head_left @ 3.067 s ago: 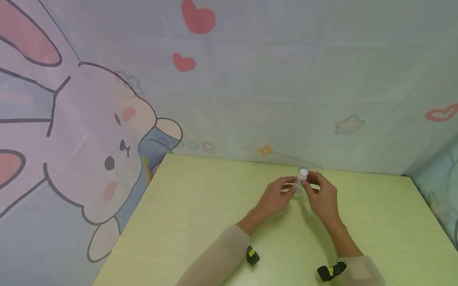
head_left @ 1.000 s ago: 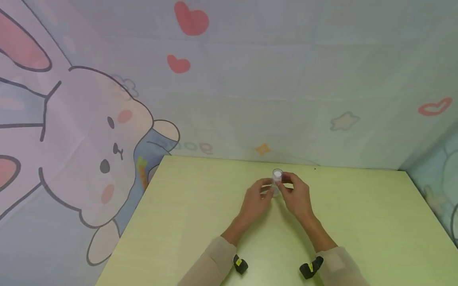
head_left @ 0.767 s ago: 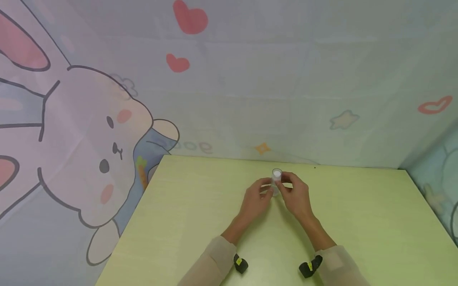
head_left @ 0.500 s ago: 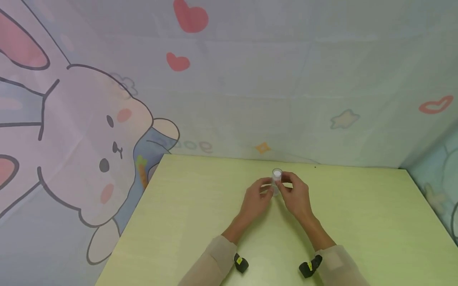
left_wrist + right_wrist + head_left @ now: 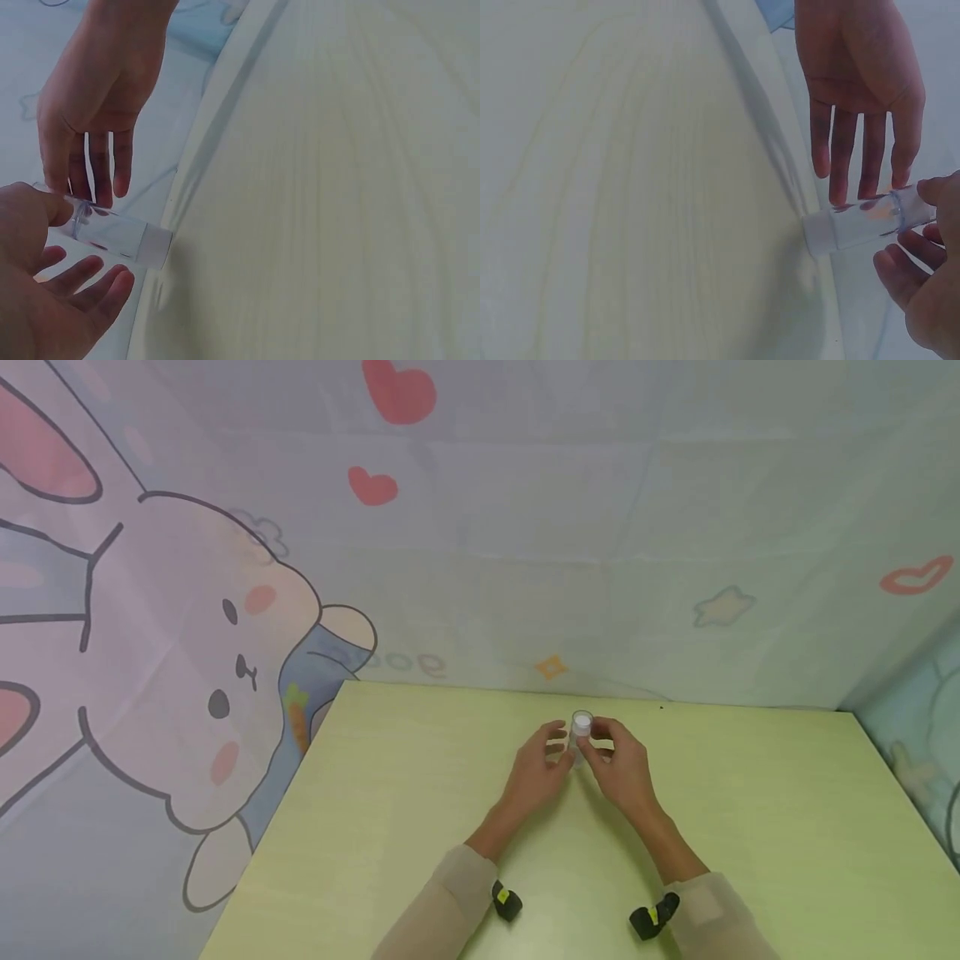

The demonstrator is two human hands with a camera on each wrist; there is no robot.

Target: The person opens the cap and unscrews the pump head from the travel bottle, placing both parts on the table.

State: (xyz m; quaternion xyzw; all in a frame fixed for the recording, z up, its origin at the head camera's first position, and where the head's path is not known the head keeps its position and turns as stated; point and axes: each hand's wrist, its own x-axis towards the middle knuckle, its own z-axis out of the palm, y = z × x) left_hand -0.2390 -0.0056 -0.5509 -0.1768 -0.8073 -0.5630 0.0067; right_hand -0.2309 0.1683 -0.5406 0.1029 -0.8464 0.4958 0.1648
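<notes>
A clear cylindrical container (image 5: 112, 231) with one white end is held nearly upright over the table (image 5: 420, 785).

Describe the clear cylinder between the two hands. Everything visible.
The clear cylinder is slim and see-through, plastic or glass by its look, with a white band at its lower end and a ring partway up. From above, white shows within its round rim. It stands roughly upright near the table's far edge; contact below is unclear. The right hand holds it between thumb and fingers; the left hand is beside it, thumb contact uncertain.
</notes>
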